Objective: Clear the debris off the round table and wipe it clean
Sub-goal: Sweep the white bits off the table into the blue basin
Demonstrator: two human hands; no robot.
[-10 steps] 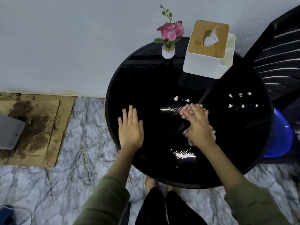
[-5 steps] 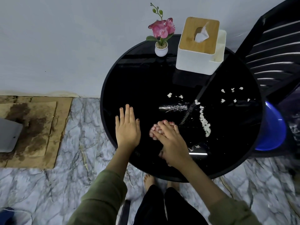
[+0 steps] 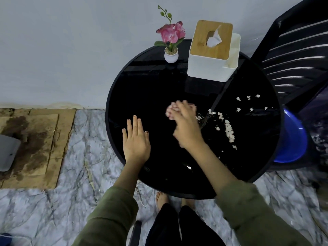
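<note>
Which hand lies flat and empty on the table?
The left hand, spread flat near the table's left edge; the right hand is blurred over something pale.

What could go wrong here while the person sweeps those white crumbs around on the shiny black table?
1. The crumb line lies near the round table's right side; a hard sweep by the right hand might flick bits onto the floor.
2. The scattered bits farther right could get missed.
3. A wide swing might knock the small flower pot or tissue box.
</note>
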